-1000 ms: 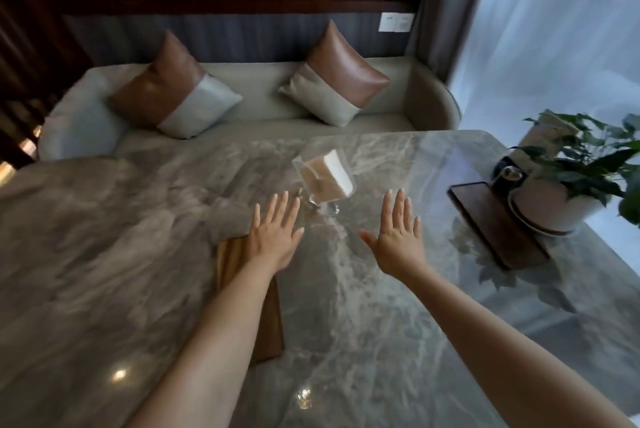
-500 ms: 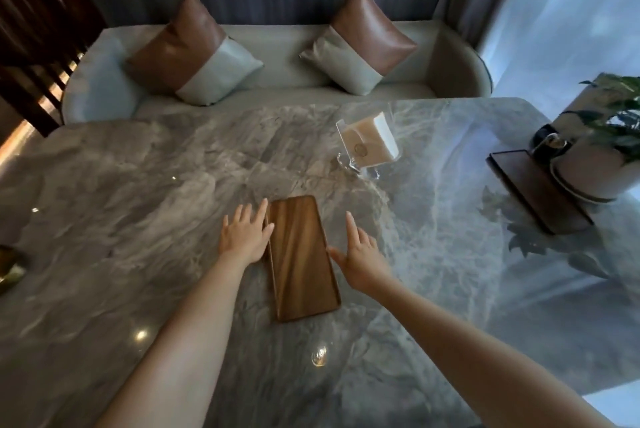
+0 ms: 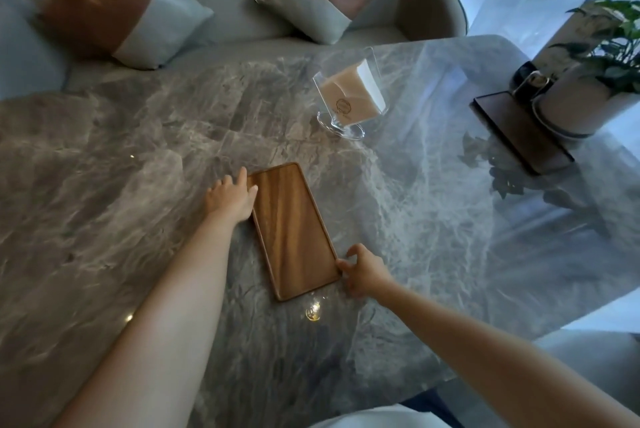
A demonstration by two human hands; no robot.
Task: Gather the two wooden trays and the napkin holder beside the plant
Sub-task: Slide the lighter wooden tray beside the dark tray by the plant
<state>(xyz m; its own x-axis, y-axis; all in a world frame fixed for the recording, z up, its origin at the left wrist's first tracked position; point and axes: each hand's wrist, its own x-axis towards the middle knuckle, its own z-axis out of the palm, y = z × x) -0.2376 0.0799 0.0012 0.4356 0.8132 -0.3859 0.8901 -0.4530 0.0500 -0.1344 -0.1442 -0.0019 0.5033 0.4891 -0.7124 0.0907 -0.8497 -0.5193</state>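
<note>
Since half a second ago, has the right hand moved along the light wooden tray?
Yes. The right hand slid from mid-edge of the light wooden tray to its near right corner, away from the napkin holder.

- Looked like a restaurant or tea-house booth.
- Marble tabletop [image 3: 433,220] carried a clear napkin holder [image 3: 348,95].
- Cushioned bench [image 3: 221,2] with two-tone pillows [image 3: 117,5] behind it.
- Potted plant [image 3: 602,60] by curtained window.

A person's left hand [image 3: 231,197] rests open against the far left edge of a light rectangular wooden tray [image 3: 293,229] on a grey marble table [image 3: 104,168], while the right hand [image 3: 363,270] curls its fingers at the near right corner. Beyond stands a clear acrylic napkin holder [image 3: 349,95]; a dark wooden tray [image 3: 516,131] lies beside a white-potted green plant [image 3: 595,81].
</note>
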